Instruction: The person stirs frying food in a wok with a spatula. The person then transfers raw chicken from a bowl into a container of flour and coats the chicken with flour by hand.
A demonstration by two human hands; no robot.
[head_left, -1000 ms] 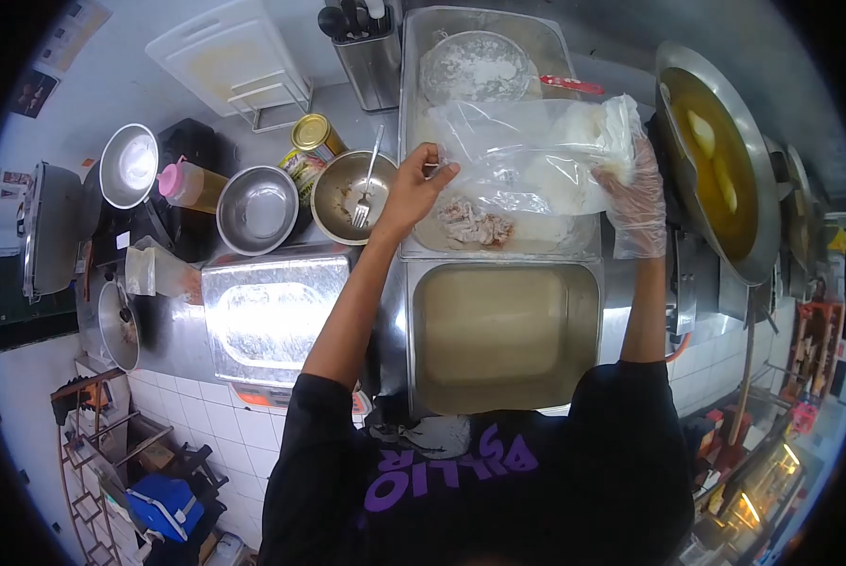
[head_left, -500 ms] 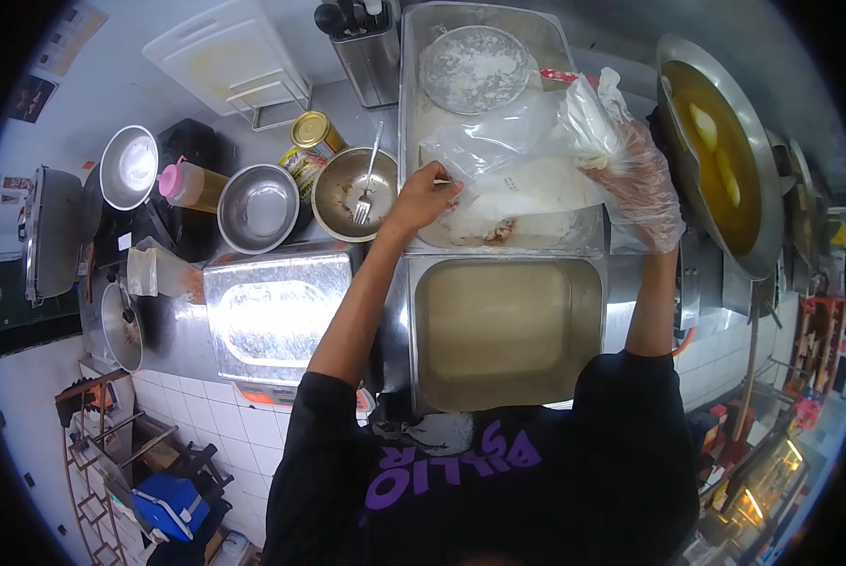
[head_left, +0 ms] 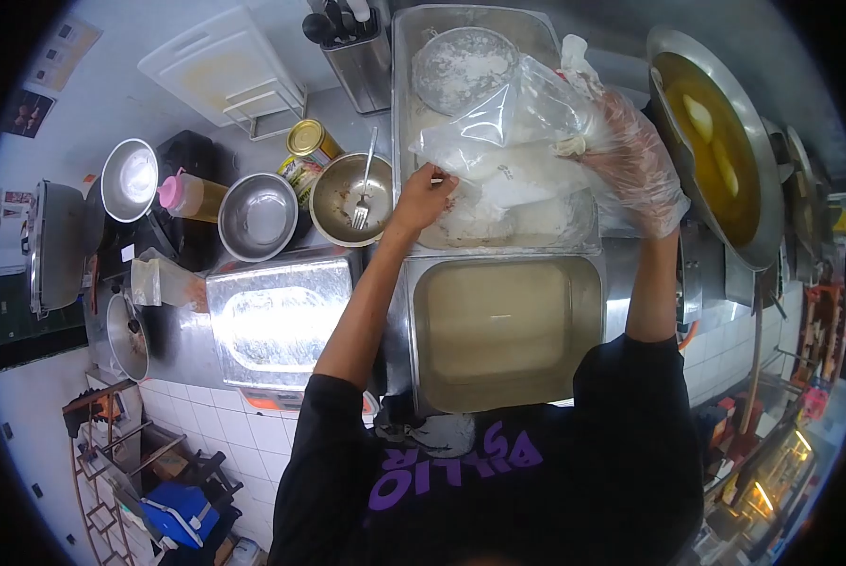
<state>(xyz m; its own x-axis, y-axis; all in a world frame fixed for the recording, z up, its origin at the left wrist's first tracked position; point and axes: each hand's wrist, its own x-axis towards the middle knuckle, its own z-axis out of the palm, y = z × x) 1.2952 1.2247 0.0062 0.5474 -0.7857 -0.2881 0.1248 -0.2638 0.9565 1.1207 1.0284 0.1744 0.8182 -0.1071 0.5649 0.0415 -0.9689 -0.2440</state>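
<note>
A clear plastic bag point(head_left: 498, 174) with white contents stretches over the flour-dusted metal tray point(head_left: 402, 104). My left hand point(head_left: 425, 198), bare, pinches the bag's left edge. My right hand point(head_left: 635, 160), in a thin clear glove, is closed on the bag's gathered right end. A round flour-covered strainer point(head_left: 465, 71) lies in the tray behind the bag. In front of my hands is a deep metal pan point(head_left: 498, 325) of pale liquid.
To the right stands a large wok point(head_left: 711, 141) of oil with pale pieces. On the left are a bowl with a fork point(head_left: 363, 203), an empty metal bowl point(head_left: 258, 217), a pink-capped bottle point(head_left: 192, 195), a can point(head_left: 312, 140) and a shiny metal lid point(head_left: 282, 316).
The bag has been lowered and turned, and its gathered end has moved up and away from me. My right hand has shifted slightly right, while my left hand stays at the left edge.
</note>
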